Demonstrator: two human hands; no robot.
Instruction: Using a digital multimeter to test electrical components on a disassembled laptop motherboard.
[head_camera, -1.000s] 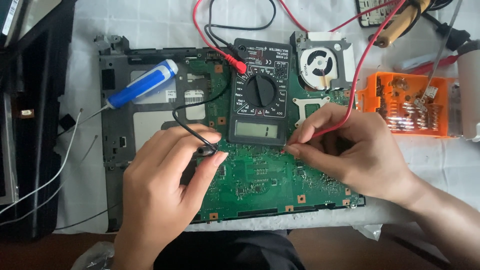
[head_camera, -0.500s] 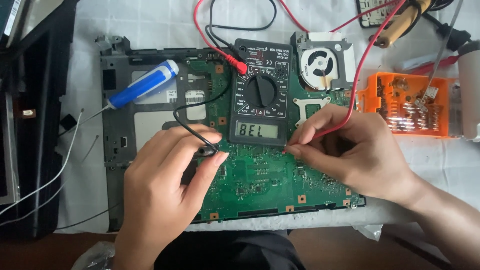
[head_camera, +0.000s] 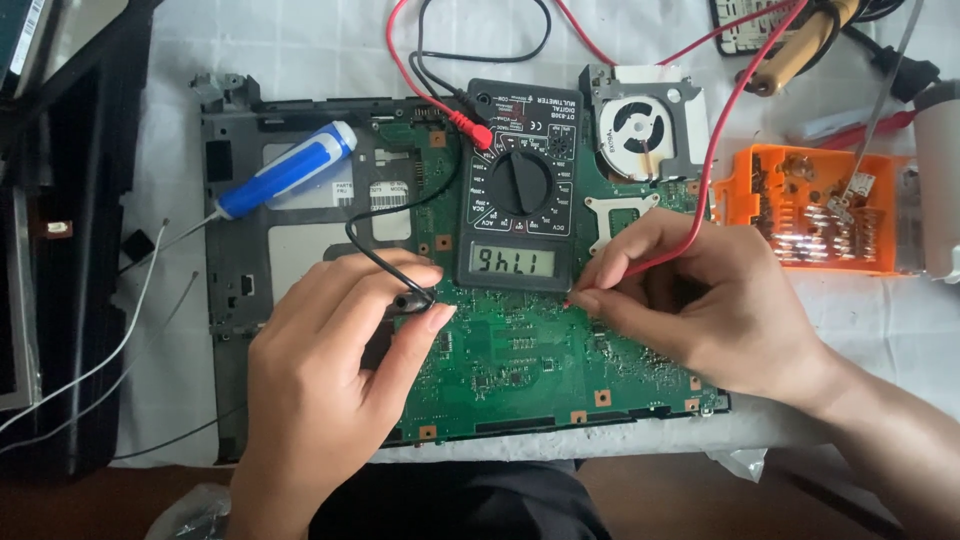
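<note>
Below, the left hand (head_camera: 325, 370) pinches a black probe (head_camera: 410, 300) against the board (head_camera: 520, 360). The right hand (head_camera: 700, 300) pinches a red probe (head_camera: 640, 268) beside the meter (head_camera: 517, 190).

The multimeter (head_camera: 516, 190) display, blank at first, then lit with digits, now shows a different reading.

White cloth-covered table (head_camera: 880, 330) in soft daylight, brown floor (head_camera: 120, 500)

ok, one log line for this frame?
left hand: black probe on green board | right hand: red probe on board | multimeter: reading shown
</note>
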